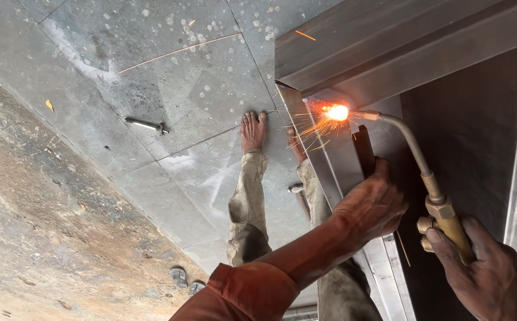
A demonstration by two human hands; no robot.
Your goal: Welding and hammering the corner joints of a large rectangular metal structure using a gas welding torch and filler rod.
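Over speckled grey slabs, right hand (484, 267) fingers clasp a brass torch (442, 208); left hand (368, 205) fingers grip dark steel frame (353, 160).

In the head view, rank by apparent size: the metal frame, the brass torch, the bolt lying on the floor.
1. Metal frame, by far the largest.
2. Brass torch, held in the right hand.
3. Bolt, smallest, though it lies farther away, so its true size is unsure.

Metal workshop — cutting torch (431, 184) sparking on steel frame (389, 47), stained concrete floor (169, 89).
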